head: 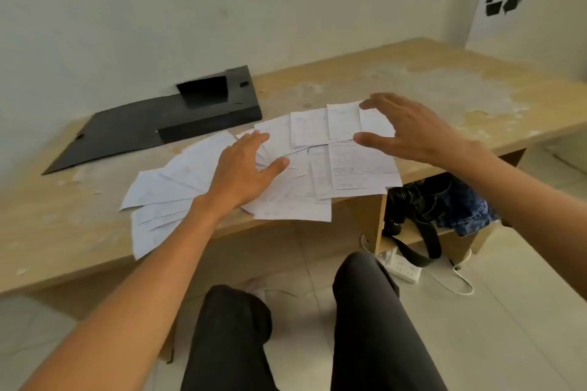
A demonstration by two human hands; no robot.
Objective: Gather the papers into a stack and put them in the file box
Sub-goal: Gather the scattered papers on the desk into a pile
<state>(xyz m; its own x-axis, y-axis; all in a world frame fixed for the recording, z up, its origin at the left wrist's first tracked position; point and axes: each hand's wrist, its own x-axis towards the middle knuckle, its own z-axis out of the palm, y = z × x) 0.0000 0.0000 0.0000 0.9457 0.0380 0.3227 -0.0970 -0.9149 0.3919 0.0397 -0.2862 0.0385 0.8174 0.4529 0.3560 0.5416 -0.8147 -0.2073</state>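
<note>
**Both hands open over the scattered papers**

Your left hand (244, 168) lay flat, fingers spread, pressing on the papers (286, 165) fanned along the worktop's (444, 79) front edge. Your right hand (409, 130) hovered wide open above their right end, gripping nothing. The sheets overlapped too much to count exactly. One black file box (178, 117) lay open toward the back edge, left of the papers.

Bare forearms w/ no sleeves, left hand (244, 173) & right hand (409, 130) ungloved, dark trousers (374, 327).
</note>
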